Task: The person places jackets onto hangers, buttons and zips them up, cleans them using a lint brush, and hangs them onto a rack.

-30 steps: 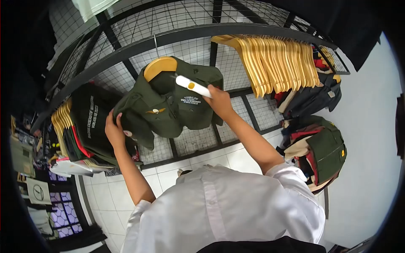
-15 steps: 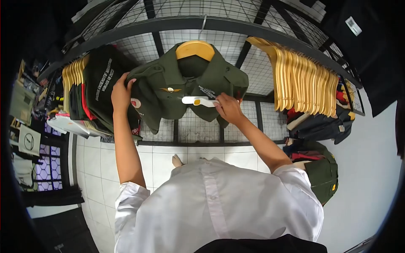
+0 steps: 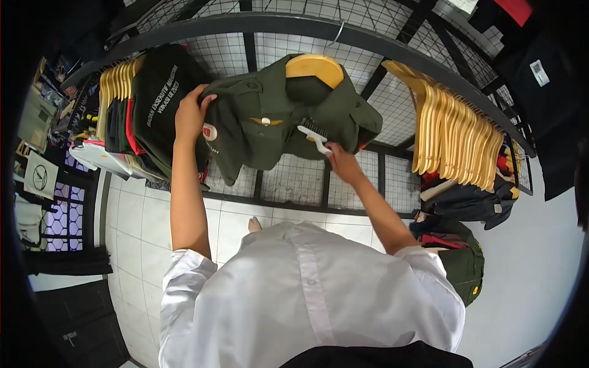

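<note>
Head view: a white short-sleeved shirt (image 3: 276,282) is worn by the person, and both bare arms are stretched forward from it. By the right hand (image 3: 345,164) a white brush (image 3: 315,136) is held, its handle enclosed in a closed grip; its head is placed at the chest of a dark green uniform shirt (image 3: 264,147), though whether the cloth is pressed cannot be told. By the left hand (image 3: 191,113) this garment is gripped at the sleeve, with thumb and fingers closed on the fabric. A winged badge (image 3: 265,121) is set on the chest, a round patch (image 3: 210,132) on the sleeve. The garment is hung on a wooden hanger (image 3: 316,66), hooked over a black rail (image 3: 270,23). Just beside the left hand, a black garment (image 3: 162,113) with white lettering is hung; to the right, a row of wooden hangers (image 3: 451,132) is lined up. Behind, wire mesh (image 3: 288,44) is seen.
</note>
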A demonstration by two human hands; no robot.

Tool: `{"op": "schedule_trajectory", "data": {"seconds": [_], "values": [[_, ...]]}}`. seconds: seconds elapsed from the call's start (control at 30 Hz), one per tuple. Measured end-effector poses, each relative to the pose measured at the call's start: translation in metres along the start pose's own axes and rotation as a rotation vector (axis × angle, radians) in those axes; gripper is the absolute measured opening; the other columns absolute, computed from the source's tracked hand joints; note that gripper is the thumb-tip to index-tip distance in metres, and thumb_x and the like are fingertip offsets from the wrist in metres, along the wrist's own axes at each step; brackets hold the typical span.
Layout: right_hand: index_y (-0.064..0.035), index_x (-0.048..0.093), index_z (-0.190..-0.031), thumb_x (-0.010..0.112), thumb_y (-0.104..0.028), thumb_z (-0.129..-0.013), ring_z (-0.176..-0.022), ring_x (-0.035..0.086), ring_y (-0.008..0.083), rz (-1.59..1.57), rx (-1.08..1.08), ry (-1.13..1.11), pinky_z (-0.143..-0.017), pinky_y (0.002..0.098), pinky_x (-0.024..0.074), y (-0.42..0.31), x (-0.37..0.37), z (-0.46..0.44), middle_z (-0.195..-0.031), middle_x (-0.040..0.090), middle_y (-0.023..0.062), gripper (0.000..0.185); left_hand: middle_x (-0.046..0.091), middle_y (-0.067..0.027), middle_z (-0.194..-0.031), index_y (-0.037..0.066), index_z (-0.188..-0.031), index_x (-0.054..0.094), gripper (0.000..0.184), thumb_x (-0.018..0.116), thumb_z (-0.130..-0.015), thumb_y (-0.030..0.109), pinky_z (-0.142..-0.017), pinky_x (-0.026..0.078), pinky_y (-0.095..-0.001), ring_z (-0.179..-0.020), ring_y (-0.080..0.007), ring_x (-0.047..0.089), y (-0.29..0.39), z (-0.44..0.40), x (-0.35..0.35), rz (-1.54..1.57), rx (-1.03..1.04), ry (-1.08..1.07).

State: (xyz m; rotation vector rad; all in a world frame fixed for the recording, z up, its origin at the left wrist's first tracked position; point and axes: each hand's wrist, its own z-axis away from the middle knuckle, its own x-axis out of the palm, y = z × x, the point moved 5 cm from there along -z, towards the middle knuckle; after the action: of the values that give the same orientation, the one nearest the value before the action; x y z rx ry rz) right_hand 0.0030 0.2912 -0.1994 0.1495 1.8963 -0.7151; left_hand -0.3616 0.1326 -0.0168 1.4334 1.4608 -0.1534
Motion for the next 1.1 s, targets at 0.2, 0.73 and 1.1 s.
{"op": "schedule_trajectory", "data": {"seconds": [0.2,0.73,1.1], "values": [[-0.004,0.055,-0.1,0.044,-0.028,-0.096,-0.063,0.064,0.0362,0.301,-0.015,-0.354,-0.058,0.0446,0.0526,0.027,0.032,-0.006,-0.067,0.064,0.0159,0.027,0.066,-0.0163,-0.097,0.01,-0.109,0.062,0.03,0.065,-0.084,0.026,-0.078,0.048,-0.0368,-0.093,-0.0351,0.062,0.0,-0.006,0.004,0.032,-0.021,-0.036],[-0.0024,0.058,-0.102,0.048,-0.018,-0.087,-0.078,0.065,0.0351,0.353,-0.123,-0.304,-0.067,0.046,0.052,0.107,0.119,0.019,-0.079,0.064,0.0214,0.024,0.066,-0.0101,-0.1,0.01,-0.104,0.063,0.03,0.063,-0.084,0.031,-0.079,0.049,-0.038,-0.091,-0.0325,0.062,0.002,0.0,0.011,-0.029,0.033,-0.012],[-0.0038,0.068,-0.089,0.055,-0.013,-0.077,-0.084,0.066,0.0335,0.474,-0.156,-0.442,-0.074,0.0469,0.0524,0.08,0.132,0.016,-0.092,0.066,0.0211,0.02,0.065,-0.0153,-0.099,0.006,-0.107,0.062,0.032,0.065,-0.083,0.027,-0.078,0.049,-0.0376,-0.091,-0.0354,0.061,0.009,0.016,0.006,-0.1,0.044,-0.01]]}}
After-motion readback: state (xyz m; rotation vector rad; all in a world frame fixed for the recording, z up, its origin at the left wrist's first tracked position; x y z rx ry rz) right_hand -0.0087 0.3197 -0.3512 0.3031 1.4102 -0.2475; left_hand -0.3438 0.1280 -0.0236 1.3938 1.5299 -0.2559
